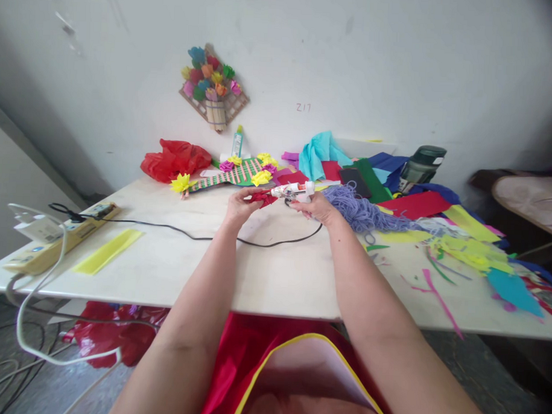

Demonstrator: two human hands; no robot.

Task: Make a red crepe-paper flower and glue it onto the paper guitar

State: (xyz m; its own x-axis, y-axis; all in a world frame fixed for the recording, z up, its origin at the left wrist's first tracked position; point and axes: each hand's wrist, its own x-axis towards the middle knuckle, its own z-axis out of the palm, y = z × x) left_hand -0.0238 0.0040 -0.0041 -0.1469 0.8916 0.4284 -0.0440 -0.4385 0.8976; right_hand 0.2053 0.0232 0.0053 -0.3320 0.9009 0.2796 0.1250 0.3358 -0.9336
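Over the middle of the table, my left hand [240, 207] is closed on a red paper flower [263, 198]; its exact shape is small and partly covered. My right hand [319, 207] grips a white hot glue gun [295, 189], whose nozzle points left, close above the red paper. From the gun a black cord [274, 245] runs left across the table. Just behind my hands lies a green woven craft piece [243, 174] trimmed with yellow and purple paper flowers. Right of my right hand is a tangle of lavender yarn [361, 211].
A power strip [57, 238] with a white charger and a yellow paper strip [109, 250] lie left. Red crepe paper [175, 161] and a glue bottle [237, 141] are at the back. Colored paper scraps [473, 253] and a dark jar [422, 167] crowd the right.
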